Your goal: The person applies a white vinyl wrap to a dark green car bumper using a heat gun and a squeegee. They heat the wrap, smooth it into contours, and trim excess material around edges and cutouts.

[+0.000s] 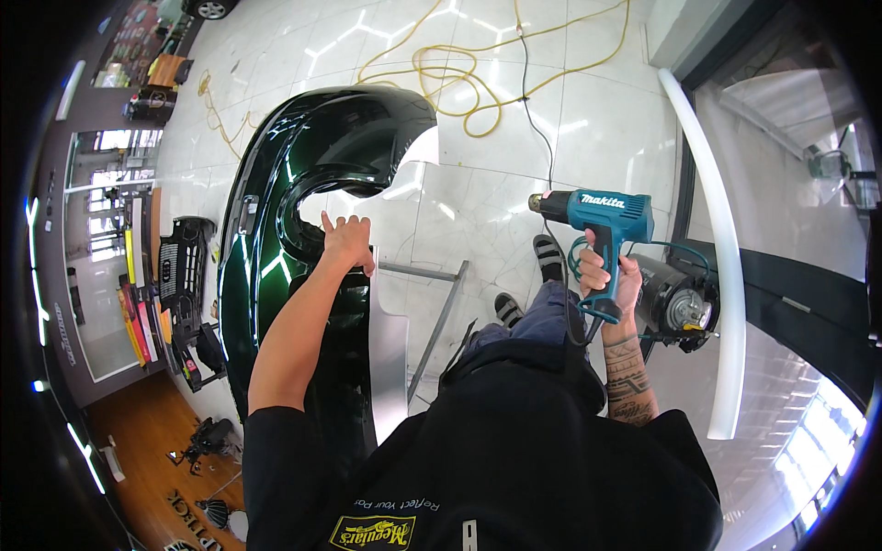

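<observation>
In my right hand [611, 275] is a teal and black heat gun [606, 213], its metal nozzle pointing left. My fingers wrap round its handle, away from the panel. My left hand [347, 243] reaches to a glossy dark green car body panel [276, 156], at the lower edge of its curved arch cutout. The little finger sticks out while the other fingers bend down and the thumb sits at the right. What lies under those fingertips is hidden. A pale strip [390, 358] runs along the panel's right edge, below that hand.
Under the panel is a grey metal stand [436, 321]. A yellow hose [459, 78] and a dark cord [542, 138] lie across the tiled floor. Right of me are a black tank-like machine [675, 298] and a long white tube [721, 248]. A black bumper [184, 266] stands at left.
</observation>
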`<state>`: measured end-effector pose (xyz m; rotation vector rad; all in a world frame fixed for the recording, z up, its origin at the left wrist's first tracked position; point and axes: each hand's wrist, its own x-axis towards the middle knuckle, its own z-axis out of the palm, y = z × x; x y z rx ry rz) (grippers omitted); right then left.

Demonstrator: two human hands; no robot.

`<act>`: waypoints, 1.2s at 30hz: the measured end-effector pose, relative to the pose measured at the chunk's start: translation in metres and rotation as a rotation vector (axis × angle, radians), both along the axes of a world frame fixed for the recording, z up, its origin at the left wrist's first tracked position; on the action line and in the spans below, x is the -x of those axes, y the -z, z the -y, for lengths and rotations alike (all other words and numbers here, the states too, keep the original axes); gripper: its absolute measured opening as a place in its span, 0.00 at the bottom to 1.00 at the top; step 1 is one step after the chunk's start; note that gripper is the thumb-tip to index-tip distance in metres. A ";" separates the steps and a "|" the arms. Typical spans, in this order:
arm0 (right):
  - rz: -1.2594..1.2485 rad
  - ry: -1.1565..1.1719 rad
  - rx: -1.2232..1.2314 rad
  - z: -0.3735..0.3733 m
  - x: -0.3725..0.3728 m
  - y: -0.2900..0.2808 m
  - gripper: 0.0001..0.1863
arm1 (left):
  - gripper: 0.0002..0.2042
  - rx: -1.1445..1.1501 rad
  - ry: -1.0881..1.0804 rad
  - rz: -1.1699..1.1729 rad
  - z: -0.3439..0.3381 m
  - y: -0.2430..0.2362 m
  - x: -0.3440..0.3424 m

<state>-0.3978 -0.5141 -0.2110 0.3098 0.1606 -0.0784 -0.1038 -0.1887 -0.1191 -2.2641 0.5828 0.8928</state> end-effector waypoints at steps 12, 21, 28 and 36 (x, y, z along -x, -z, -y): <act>-0.067 -0.023 -0.005 -0.007 0.024 0.001 0.34 | 0.27 0.458 0.152 0.495 -0.019 0.048 -0.037; -0.170 -0.122 0.008 -0.023 0.009 -0.005 0.29 | 0.13 1.277 0.104 0.319 -0.034 -0.061 0.018; 0.057 -0.320 0.030 -0.069 -0.007 -0.036 0.37 | 0.09 1.190 0.116 0.568 -0.129 -0.060 0.110; 0.144 -0.490 -0.006 -0.148 -0.015 -0.065 0.37 | 0.11 1.006 0.251 0.704 -0.170 -0.065 0.143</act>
